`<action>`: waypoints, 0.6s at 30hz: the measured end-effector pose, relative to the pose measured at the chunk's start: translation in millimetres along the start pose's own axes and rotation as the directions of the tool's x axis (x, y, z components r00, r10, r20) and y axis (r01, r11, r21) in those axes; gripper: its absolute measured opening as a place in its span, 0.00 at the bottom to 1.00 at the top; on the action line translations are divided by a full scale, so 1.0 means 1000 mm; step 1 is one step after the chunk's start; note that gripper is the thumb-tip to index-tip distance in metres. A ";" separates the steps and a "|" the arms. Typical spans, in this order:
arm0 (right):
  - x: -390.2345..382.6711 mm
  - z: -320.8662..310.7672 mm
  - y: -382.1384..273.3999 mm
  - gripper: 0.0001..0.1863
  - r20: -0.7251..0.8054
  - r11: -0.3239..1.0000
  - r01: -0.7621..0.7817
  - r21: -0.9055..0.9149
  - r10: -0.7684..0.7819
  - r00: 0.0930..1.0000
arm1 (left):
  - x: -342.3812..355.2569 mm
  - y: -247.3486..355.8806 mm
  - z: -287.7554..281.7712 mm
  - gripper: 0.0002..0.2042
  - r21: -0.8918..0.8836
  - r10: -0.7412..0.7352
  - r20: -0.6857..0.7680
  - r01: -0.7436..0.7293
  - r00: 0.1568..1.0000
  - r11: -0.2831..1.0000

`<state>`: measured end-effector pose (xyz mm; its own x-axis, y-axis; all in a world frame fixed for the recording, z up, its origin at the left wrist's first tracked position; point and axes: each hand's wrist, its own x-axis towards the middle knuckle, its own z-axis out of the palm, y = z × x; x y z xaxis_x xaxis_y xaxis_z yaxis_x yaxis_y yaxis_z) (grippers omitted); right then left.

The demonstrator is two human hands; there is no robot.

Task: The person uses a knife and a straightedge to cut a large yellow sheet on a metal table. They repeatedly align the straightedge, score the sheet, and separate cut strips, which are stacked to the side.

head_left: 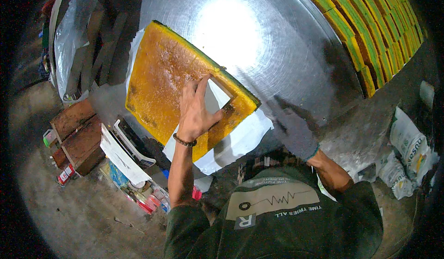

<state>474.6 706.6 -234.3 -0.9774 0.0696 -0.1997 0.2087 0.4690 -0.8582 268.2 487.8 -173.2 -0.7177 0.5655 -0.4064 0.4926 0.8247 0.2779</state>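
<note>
A large slab of layered cake point(159, 74), brown-yellow on top with a green layer at its far edge, lies on white paper point(247, 136) on the metal table. Over its right part is my left hand point(194, 108), bare, with a beaded bracelet at the wrist. Its fingers and thumb grip a pale flat plate point(217, 97) resting on the cake. Just off the slab's right corner is my right hand point(296, 132) in a dark grey glove. Its fingers are blurred and dim; whether they hold anything I cannot make out.
Rows of cut green-and-yellow cake strips point(370, 23) fill the far right. The shiny metal table point(286, 41) reflects a bright light. White printed bags point(407, 143) sit at right. Wooden boxes point(78, 134) and a litter of small packages point(148, 196) are at left, below the table.
</note>
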 end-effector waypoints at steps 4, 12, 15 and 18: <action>-0.004 0.002 0.002 0.34 0.134 0.988 -0.123 0.097 0.110 0.985 | 0.003 0.000 0.000 0.46 -0.010 -0.006 -0.012 0.006 1.000 1.000; -0.007 -0.003 0.007 0.36 0.065 0.986 -0.070 0.152 0.060 0.996 | -0.001 0.000 0.001 0.46 0.003 0.011 -0.035 -0.011 0.999 1.000; -0.011 -0.009 0.010 0.36 0.098 0.996 -0.034 0.082 0.026 0.995 | 0.001 0.000 0.002 0.46 0.017 0.009 -0.046 -0.009 0.999 1.000; -0.016 -0.014 0.013 0.37 0.165 0.996 -0.074 0.040 0.066 0.984 | 0.000 0.001 0.002 0.46 0.012 -0.005 -0.045 0.006 0.999 1.000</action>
<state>492.3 724.2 -235.2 -0.9423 -0.0459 -0.3315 0.2815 0.4267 -0.8594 270.1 488.7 -174.4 -0.7416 0.5607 -0.3683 0.4944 0.8279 0.2649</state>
